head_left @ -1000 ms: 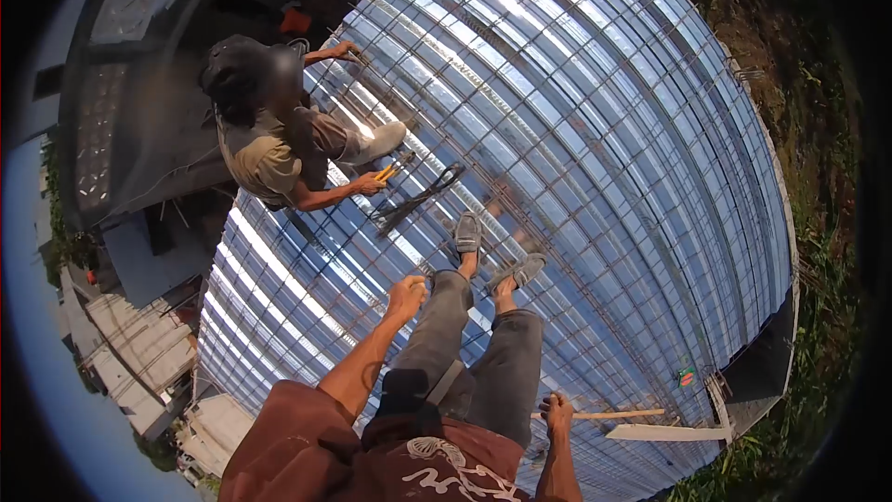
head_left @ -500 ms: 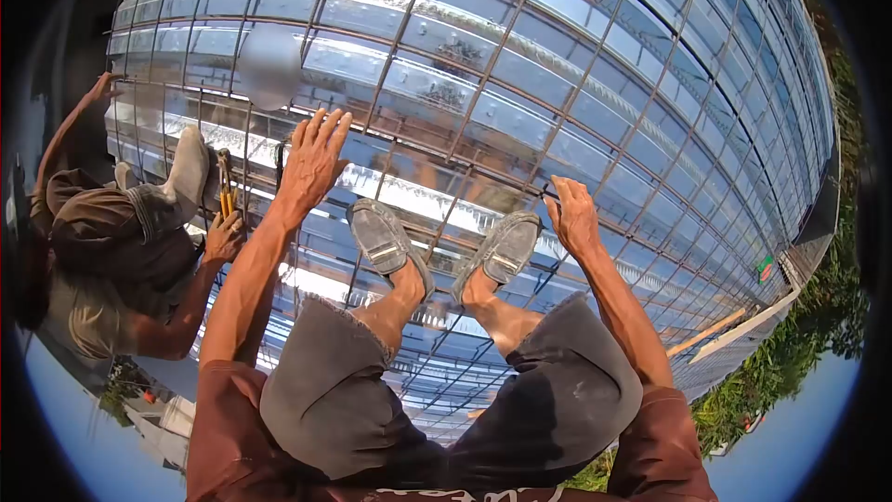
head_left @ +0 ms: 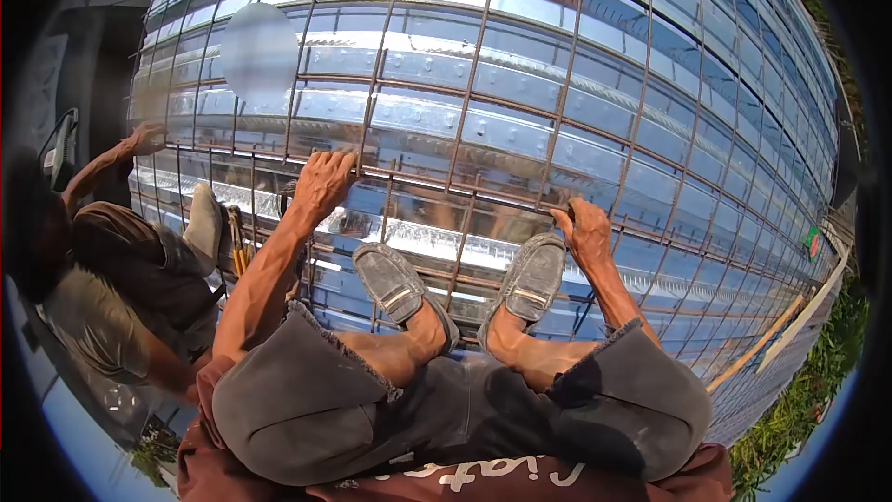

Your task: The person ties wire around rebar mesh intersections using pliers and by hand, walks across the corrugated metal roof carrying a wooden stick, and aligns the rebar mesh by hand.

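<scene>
My left hand (head_left: 323, 184) is closed with its fingers curled over a rebar bar (head_left: 409, 178) of the steel mesh, left of my shoes. To the right, my right hand (head_left: 585, 225) has its fingers curled down at the same line of bars, beyond my right shoe (head_left: 534, 284). The mesh lies over shiny corrugated metal decking (head_left: 418, 112). Both grey shoes rest on the mesh and decking between my hands, and my knees are bent wide apart.
A co-worker (head_left: 139, 270) crouches at the left, one hand (head_left: 144, 139) on the mesh edge. Yellow-handled pliers (head_left: 241, 251) stand beside the co-worker's shoe (head_left: 203, 223). Wooden strips (head_left: 757, 344) lie at the right edge, with greenery (head_left: 790, 418) beyond.
I have squatted lower. My left hand has gone from spread fingers to curled over the bar, and my right hand's fingers have bent down onto the mesh. The co-worker's hand remains at the mesh edge.
</scene>
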`<state>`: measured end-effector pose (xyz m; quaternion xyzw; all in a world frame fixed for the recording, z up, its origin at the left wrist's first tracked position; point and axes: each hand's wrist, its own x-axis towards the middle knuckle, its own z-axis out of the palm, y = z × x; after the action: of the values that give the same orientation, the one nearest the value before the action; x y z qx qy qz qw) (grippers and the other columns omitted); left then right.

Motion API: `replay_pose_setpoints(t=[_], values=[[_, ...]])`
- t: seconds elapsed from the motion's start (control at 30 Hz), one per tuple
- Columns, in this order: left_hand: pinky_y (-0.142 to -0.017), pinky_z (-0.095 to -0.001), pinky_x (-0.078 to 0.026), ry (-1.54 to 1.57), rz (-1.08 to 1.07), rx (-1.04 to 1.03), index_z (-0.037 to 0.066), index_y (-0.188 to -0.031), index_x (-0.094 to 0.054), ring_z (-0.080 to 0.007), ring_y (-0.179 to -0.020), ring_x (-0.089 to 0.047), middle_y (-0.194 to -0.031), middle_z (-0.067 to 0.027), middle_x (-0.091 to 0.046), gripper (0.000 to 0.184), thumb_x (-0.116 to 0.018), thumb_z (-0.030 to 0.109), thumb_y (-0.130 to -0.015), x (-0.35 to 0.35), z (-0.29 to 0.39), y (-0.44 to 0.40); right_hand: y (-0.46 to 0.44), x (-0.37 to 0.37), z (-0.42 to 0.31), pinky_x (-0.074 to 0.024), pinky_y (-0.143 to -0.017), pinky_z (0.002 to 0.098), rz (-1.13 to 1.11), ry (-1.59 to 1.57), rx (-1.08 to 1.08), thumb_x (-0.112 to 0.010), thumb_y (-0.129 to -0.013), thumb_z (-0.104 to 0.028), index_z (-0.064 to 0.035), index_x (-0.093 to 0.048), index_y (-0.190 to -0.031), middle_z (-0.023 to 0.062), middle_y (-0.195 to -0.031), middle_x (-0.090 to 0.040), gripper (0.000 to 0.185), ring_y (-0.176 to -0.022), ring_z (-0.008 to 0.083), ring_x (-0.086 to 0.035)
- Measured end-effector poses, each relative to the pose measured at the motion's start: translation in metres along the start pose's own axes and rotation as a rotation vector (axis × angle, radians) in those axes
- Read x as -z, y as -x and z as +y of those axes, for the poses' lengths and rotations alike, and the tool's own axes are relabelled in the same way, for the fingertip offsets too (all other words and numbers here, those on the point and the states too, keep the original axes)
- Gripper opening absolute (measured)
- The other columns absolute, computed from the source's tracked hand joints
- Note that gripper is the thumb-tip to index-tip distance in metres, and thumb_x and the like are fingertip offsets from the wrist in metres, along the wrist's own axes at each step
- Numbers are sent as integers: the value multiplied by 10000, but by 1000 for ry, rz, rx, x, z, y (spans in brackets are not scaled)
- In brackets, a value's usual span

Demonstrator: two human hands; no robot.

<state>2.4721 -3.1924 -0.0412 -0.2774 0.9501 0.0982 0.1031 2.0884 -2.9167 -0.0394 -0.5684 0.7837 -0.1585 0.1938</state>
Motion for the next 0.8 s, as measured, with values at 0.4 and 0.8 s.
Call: replay_pose_setpoints(t=[0.4,0.8], values=[[-833,-387,-443,-25,96,94,62,-965,-600,-276,-901,-617,-947,-107,-644,199,-628,189,-815,-11,2,-3,-4,9,5,-470,-658,448,-171,-142,-44,-714,-804,-138,-19,-600,-941,198,-948,-611,214,-843,392,-600],[-754,-387,-424,-15,155,73,84,-805,-597,-271,-804,-615,-814,-106,-626,92,-593,176,-805,-22,4,-4,11,6,19,-469,-730,454,-159,63,71,-649,-807,-12,-11,-553,-1012,192,-897,-628,226,-826,397,-598]])
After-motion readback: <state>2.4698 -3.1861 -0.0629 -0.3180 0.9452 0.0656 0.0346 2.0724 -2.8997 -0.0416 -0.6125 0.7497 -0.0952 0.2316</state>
